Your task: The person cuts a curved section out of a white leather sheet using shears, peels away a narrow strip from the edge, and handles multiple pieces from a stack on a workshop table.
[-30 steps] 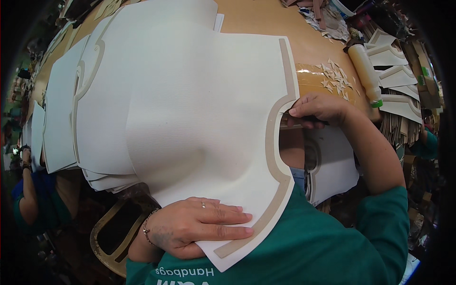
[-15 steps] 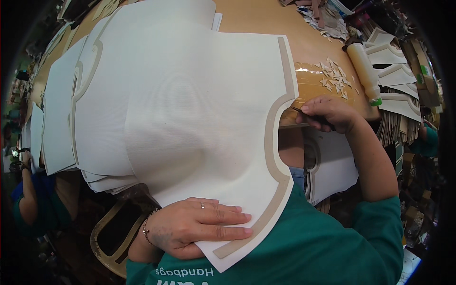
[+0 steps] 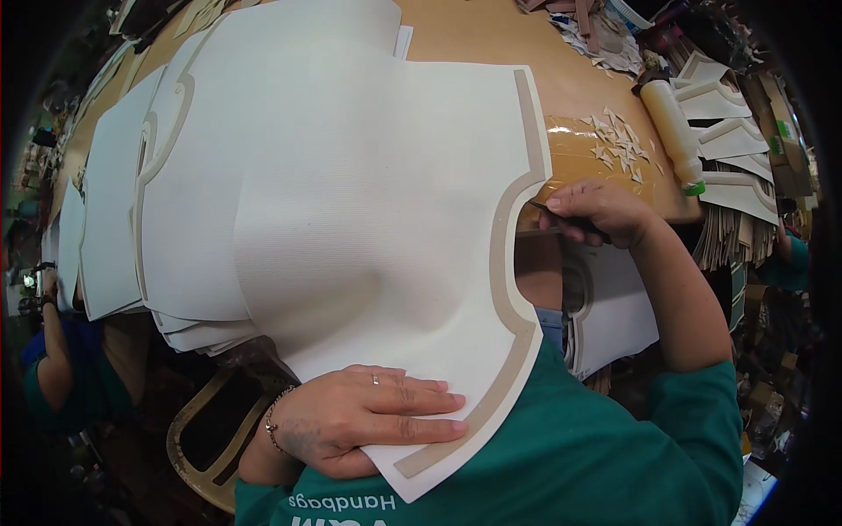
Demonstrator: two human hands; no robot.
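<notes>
1. Head view: a large white textured sheet with a tan glued band along its curved right edge point(image 3: 351, 228) lies on top of a stack of like white sheets point(image 3: 114, 228). The stack sits on the brown wooden table point(image 3: 474, 31), and the top sheet's near end hangs over the table's near edge toward the person's green shirt point(image 3: 579, 447).
2. The left hand point(image 3: 368, 416) lies flat, fingers stretched out and not clasping anything, palm down on the near corner of the top sheet, fingertips just beside the tan band. It wears a ring and a thin bracelet.
3. The right hand point(image 3: 596, 210) is clenched around a thin dark tool point(image 3: 553, 215), whose tip touches the tan band at the inward curve on the sheet's right edge, near the table's right near corner.
4. Just beyond that hand, small pale cut scraps point(image 3: 618, 145) lie scattered on a glossy amber patch of the table.
5. A cream roller with a green end point(image 3: 671, 127) lies at the table's right edge, beside the scraps.
6. More white shaped pieces point(image 3: 728, 140) are piled past the right edge, and another white piece point(image 3: 614, 307) hangs below the right forearm.
7. At the far left, another person's arm in a blue sleeve point(image 3: 48, 351) shows, well apart from the sheets.
</notes>
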